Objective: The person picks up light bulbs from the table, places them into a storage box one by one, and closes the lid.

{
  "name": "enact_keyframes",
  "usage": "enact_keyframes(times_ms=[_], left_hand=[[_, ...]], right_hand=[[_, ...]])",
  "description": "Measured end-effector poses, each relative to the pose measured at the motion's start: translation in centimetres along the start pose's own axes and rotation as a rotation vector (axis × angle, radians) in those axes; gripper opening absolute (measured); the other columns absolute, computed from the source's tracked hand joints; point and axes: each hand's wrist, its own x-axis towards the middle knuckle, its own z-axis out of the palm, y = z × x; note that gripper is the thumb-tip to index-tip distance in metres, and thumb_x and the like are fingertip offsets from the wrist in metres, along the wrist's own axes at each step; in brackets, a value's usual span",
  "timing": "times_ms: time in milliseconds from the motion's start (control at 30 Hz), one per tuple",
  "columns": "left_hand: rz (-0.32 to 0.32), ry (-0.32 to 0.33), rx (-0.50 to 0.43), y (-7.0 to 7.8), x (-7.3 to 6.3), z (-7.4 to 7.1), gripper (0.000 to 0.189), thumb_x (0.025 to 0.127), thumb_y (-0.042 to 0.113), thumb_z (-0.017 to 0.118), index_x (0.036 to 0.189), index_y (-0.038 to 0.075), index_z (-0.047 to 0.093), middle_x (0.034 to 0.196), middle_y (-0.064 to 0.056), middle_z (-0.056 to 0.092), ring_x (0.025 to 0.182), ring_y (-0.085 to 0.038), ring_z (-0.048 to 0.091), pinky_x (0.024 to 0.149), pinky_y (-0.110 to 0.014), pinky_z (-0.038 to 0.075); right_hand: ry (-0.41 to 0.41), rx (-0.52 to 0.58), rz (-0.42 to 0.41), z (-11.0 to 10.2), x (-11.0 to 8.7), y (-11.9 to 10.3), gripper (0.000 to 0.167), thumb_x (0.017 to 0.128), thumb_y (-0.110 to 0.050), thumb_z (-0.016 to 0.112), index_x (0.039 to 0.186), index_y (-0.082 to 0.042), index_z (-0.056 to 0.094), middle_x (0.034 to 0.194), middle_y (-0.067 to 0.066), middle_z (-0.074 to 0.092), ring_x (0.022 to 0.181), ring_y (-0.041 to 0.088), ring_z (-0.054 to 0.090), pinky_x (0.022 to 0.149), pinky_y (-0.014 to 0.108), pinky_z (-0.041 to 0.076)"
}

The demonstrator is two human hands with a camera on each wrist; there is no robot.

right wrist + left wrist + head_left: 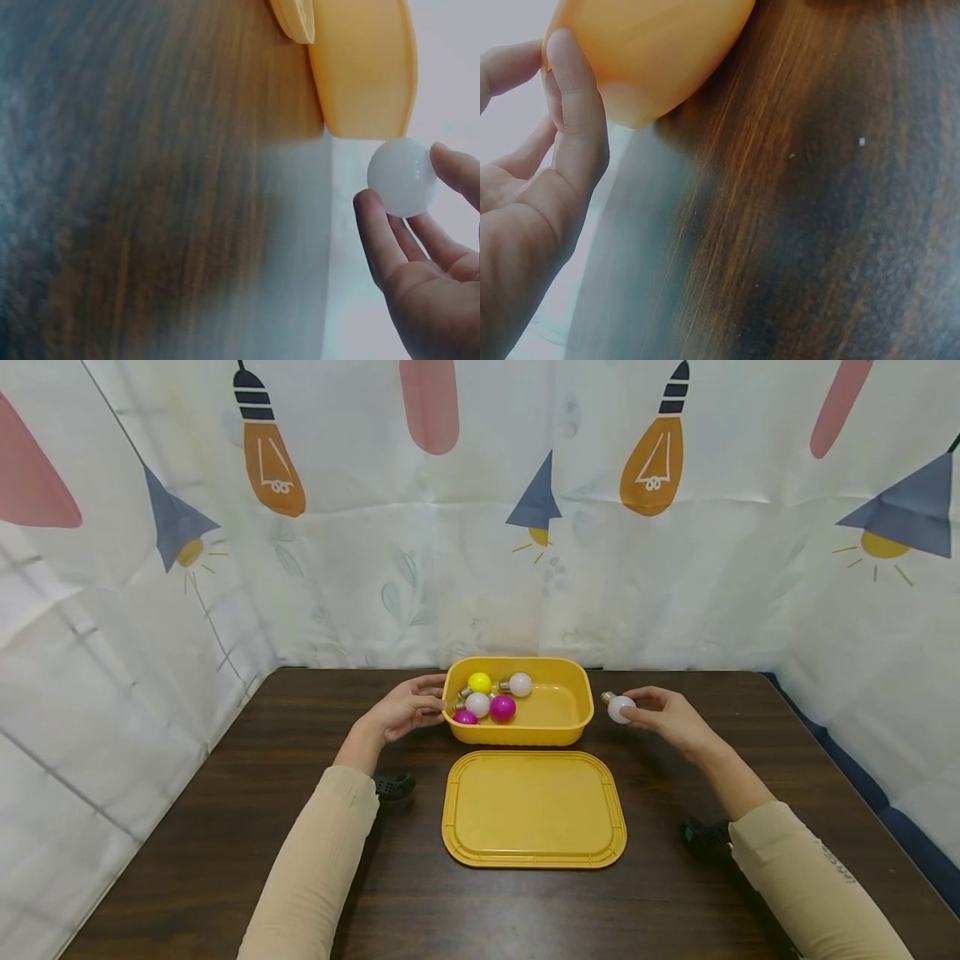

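A yellow plastic box (558,735) stands near the table's far edge. In it lie several light bulbs: a yellow bulb (480,682), white bulbs (521,684) and magenta bulbs (502,708). My left hand (411,706) holds the box's left rim; in the left wrist view its thumb (568,64) lies against the wall. To the right of the box, my right hand (663,718) pinches a white light bulb (620,708) by its round part, above the table. The bulb's metal base points left, towards the box. From the right wrist view, that base is hidden behind the globe.
In front of the box, a yellow lid (534,810) lies flat on the dark wooden table (480,914). A white patterned curtain (480,585) hangs behind the table and along its sides. Each wrist wears a black strap device (395,787).
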Motion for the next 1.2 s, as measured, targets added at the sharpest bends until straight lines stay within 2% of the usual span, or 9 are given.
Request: enact_keyframes(times_ms=[367, 800, 1200], left_hand=[[-0.008, 0.003, -0.005, 0.0, 0.0, 0.0, 0.066, 0.101, -0.003, 0.058, 0.160, 0.003, 0.028, 0.148, -0.028, 0.042, 0.104, -0.023, 0.064, 0.088, -0.032, 0.059], [-0.006, 0.000, -0.011, 0.0, 0.0, -0.1, 0.065, 0.102, -0.003, 0.057, 0.160, 0.003, 0.028, 0.143, -0.028, 0.045, 0.102, -0.024, 0.065, 0.087, -0.032, 0.059], [-0.004, -0.005, -0.019, -0.1, 0.1, -0.1, 0.066, 0.102, -0.004, 0.057, 0.160, 0.003, 0.027, 0.146, -0.028, 0.045, 0.101, -0.023, 0.065, 0.087, -0.032, 0.059]], right_hand=[[0.009, 0.007, -0.015, -0.3, -0.1, -0.4, 0.056, 0.101, -0.028, 0.069, 0.142, 0.006, 0.050, 0.141, 0.026, 0.051, 0.119, 0.030, 0.059, 0.103, 0.046, 0.050], [0.027, -0.004, -0.021, -0.7, 0.1, -0.8, 0.058, 0.100, -0.031, 0.070, 0.140, 0.006, 0.051, 0.138, 0.025, 0.053, 0.110, 0.019, 0.063, 0.104, 0.050, 0.049], [0.027, 0.002, -0.024, -0.6, 0.5, -1.7, 0.057, 0.100, -0.031, 0.071, 0.140, 0.005, 0.052, 0.137, 0.023, 0.053, 0.110, 0.018, 0.062, 0.105, 0.052, 0.047]])
